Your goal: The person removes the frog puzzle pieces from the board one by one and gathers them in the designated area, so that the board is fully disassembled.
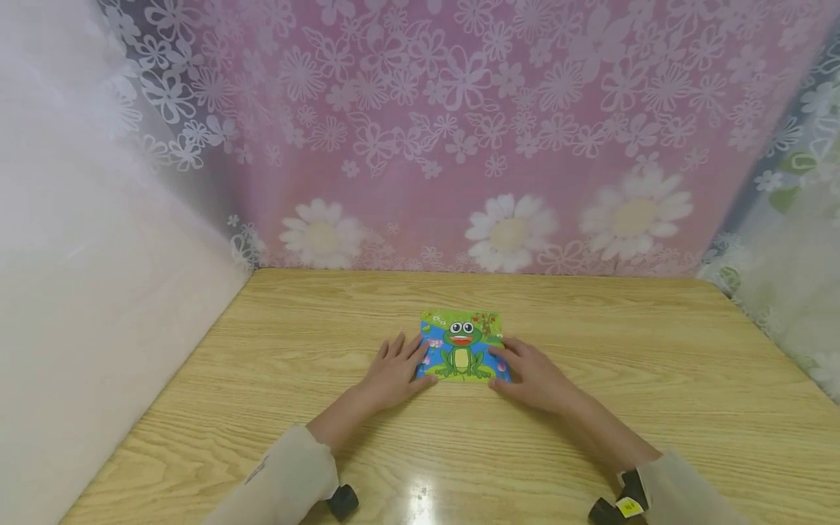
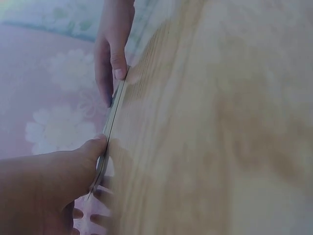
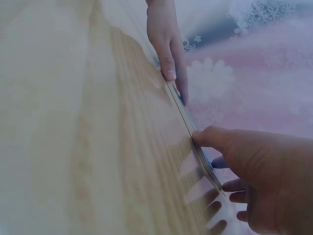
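A thin wooden board (image 1: 462, 359) with a green cartoon frog printed on a blue and green ground lies flat on the table, frog upright. My left hand (image 1: 391, 373) rests at its left edge, fingers spread and fairly straight, thumb at the near left corner. From the other side my right hand (image 1: 537, 376) touches the right edge, with fingertips over the print and the thumb by the near right corner. Both wrist views show the board edge-on; there the left thumb (image 2: 97, 145) and the right thumb (image 3: 208, 137) meet its near edge.
The board lies on a wood-grain table (image 1: 315, 313). Behind the table hangs a pink curtain (image 1: 407, 182) with white flowers. A pale sheet (image 1: 118, 277) borders the left side, and a flowered cloth (image 1: 800, 292) the right.
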`<state>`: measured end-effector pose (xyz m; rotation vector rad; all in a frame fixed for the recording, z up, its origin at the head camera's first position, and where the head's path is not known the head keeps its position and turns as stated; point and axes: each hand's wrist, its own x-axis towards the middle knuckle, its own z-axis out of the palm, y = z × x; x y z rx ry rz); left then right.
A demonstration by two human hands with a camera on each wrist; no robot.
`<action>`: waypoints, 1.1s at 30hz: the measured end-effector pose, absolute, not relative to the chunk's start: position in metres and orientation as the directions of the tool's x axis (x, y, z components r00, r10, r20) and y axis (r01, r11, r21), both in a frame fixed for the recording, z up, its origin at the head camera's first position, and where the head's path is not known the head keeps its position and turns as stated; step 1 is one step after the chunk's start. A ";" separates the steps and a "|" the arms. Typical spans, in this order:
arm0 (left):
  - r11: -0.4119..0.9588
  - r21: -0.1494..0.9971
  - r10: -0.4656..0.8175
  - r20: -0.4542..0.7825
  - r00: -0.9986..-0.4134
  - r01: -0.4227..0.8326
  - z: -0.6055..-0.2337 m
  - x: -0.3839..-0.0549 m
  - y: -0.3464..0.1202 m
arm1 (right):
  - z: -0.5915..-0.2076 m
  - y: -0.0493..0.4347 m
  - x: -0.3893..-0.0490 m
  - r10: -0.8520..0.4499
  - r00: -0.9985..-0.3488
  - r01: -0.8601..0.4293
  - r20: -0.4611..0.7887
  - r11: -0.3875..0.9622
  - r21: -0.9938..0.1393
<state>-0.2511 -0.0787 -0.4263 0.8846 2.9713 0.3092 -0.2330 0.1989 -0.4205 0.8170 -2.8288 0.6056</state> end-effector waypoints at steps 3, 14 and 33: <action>0.823 0.189 0.542 0.027 -0.840 0.537 -0.427 -0.248 -0.080 | -0.421 0.198 -0.229 -0.482 -0.844 -0.536 0.237 0.772 -0.340; 0.827 0.189 0.535 0.022 -0.844 0.530 -0.423 -0.226 -0.084 | -0.417 0.195 -0.212 -0.496 -0.835 -0.550 0.237 0.763 -0.341; 0.810 0.198 0.557 0.034 -0.830 0.552 -0.419 -0.194 -0.090 | -0.411 0.192 -0.181 -0.509 -0.831 -0.557 0.226 0.751 -0.354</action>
